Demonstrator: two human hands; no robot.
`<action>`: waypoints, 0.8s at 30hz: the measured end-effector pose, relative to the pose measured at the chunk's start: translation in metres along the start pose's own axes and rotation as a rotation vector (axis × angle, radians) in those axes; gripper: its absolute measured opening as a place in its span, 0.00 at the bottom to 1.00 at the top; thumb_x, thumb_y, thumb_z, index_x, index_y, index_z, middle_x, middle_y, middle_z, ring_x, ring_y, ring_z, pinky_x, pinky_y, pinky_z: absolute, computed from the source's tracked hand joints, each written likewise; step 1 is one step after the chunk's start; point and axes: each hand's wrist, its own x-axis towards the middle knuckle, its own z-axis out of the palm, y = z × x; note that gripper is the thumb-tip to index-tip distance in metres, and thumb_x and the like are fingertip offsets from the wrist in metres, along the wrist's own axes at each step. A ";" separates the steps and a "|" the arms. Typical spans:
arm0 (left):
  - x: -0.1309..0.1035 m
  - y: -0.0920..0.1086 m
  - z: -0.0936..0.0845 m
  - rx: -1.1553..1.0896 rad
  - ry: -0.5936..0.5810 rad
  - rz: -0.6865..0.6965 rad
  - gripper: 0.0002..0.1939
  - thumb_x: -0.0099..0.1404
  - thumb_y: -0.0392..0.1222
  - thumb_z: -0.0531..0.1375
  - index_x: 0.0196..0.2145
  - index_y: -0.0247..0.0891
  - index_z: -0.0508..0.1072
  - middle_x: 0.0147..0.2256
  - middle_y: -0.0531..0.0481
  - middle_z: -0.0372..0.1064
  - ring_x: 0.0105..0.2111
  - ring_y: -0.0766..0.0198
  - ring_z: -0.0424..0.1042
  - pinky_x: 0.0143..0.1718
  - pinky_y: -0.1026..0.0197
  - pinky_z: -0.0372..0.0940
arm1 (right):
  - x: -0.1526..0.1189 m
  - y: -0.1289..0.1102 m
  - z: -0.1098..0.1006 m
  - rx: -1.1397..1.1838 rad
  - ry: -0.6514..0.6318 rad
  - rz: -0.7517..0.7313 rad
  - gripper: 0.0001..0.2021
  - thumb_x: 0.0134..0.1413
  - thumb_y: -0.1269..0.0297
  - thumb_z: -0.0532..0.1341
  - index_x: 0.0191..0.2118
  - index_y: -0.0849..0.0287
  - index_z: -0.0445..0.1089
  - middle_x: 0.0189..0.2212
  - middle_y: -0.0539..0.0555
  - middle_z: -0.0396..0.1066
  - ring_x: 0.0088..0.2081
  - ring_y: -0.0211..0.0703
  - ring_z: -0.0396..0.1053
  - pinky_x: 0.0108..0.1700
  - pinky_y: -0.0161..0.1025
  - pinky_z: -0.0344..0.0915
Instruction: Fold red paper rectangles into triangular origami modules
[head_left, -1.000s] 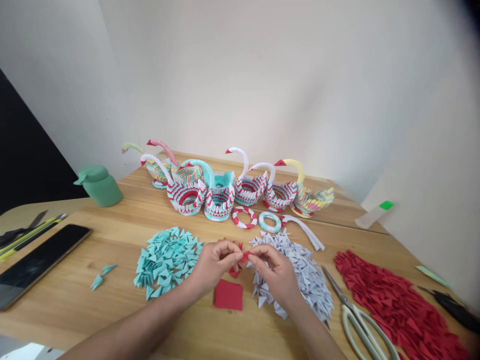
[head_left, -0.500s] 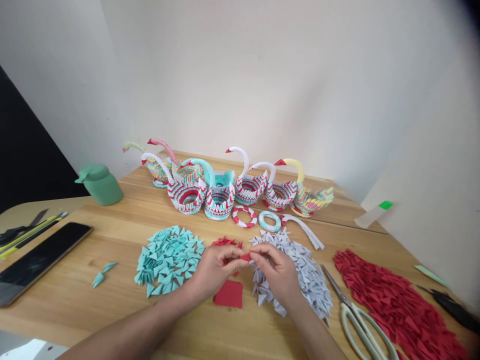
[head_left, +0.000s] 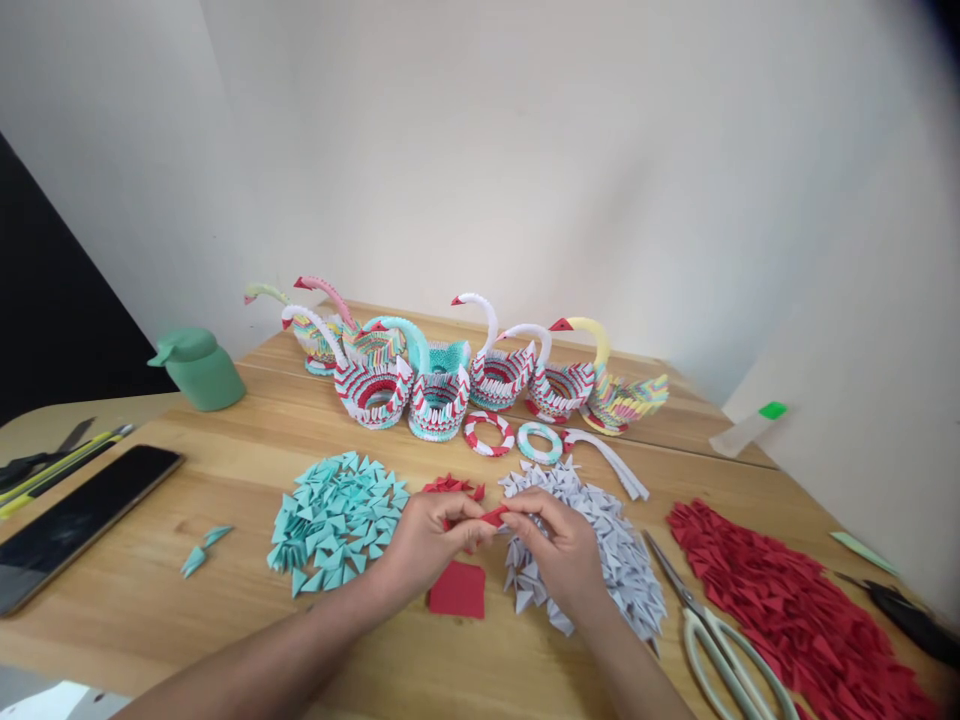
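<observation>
Between the fingertips of my left hand (head_left: 431, 535) and my right hand (head_left: 559, 540) is a small folded piece of red paper (head_left: 494, 516). Both hands pinch it, one at each end, above the table. Below it lies a stack of red paper rectangles (head_left: 457, 590). Just behind my fingers sits a small pile of folded red paper pieces (head_left: 452, 484), partly hidden by my left hand. Turquoise folded triangles (head_left: 337, 520) are heaped left of my left hand. White folded triangles (head_left: 607, 540) spread behind and beside my right hand.
Several paper swans (head_left: 439, 400) stand at the back, with a red-and-white ring (head_left: 488, 434), a turquoise-and-white ring (head_left: 540, 443) and a white swan neck (head_left: 611, 465) before them. Scissors (head_left: 712, 640) and red triangles (head_left: 795, 600) lie right. A phone (head_left: 82, 520) and green container (head_left: 199, 370) are left.
The red paper between my fingertips has tilted slightly and shows a little more of its length. Both hands stay in almost the same place.
</observation>
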 end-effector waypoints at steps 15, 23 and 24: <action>-0.001 -0.003 0.001 0.095 0.000 0.088 0.14 0.59 0.44 0.61 0.20 0.34 0.72 0.19 0.49 0.70 0.21 0.67 0.65 0.24 0.66 0.58 | 0.000 -0.006 0.001 -0.005 0.005 -0.071 0.04 0.56 0.66 0.62 0.33 0.54 0.75 0.27 0.50 0.74 0.30 0.41 0.71 0.35 0.36 0.66; -0.002 -0.001 -0.003 0.386 0.038 0.308 0.12 0.62 0.42 0.60 0.23 0.37 0.74 0.21 0.50 0.70 0.23 0.65 0.66 0.28 0.64 0.55 | 0.001 -0.010 0.000 -0.018 -0.059 0.004 0.08 0.58 0.64 0.58 0.29 0.56 0.70 0.25 0.49 0.69 0.28 0.39 0.68 0.33 0.35 0.64; -0.002 -0.001 -0.003 0.426 0.042 0.352 0.11 0.62 0.41 0.59 0.24 0.37 0.75 0.22 0.49 0.71 0.24 0.64 0.67 0.29 0.64 0.55 | 0.001 -0.009 0.000 0.004 -0.061 0.026 0.08 0.58 0.63 0.58 0.29 0.57 0.70 0.24 0.49 0.69 0.27 0.39 0.67 0.32 0.34 0.63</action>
